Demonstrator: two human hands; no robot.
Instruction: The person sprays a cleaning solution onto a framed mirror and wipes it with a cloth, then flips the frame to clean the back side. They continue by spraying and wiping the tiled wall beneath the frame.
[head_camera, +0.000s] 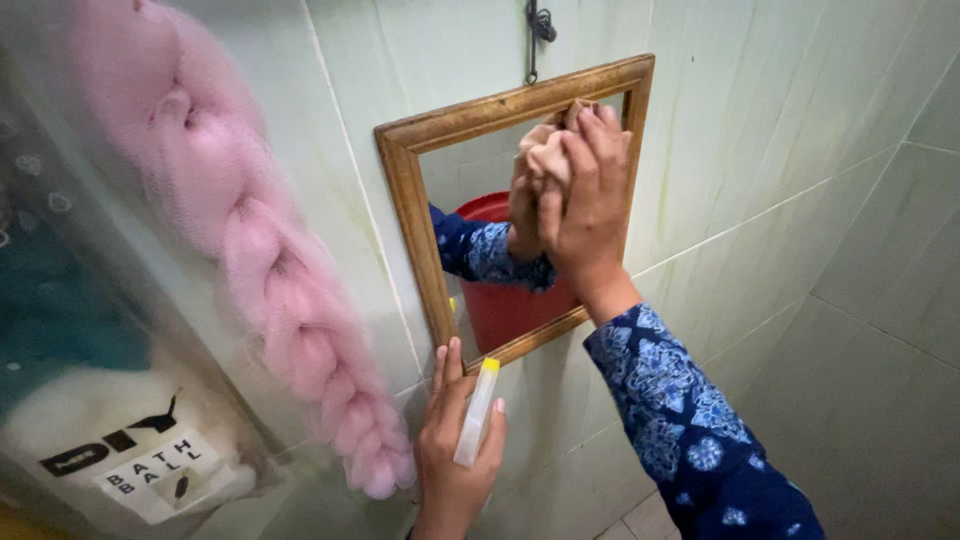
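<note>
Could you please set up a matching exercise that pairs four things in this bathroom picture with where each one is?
Things:
1. cloth
2. small bottle
3. pink mesh sponge
4. red bucket

Places:
A. seen as a reflection in the mirror
B. hanging on the wall left of the mirror
C. pressed on the mirror glass by the right hand
D. held in the left hand below the mirror

Pairs: 1-C, 2-D, 3-B, 4-A

Mirror frame (405, 190): golden-brown wood. Cloth (547, 160): pale beige. Sleeve (690, 420): dark blue, lighter blue floral print. Bucket (505, 300), reflected: red. Bottle (477, 415): white, yellow cap. Mesh sponge (270, 260): pink. Wall tiles (800, 130): pale green, faintly streaked.
</note>
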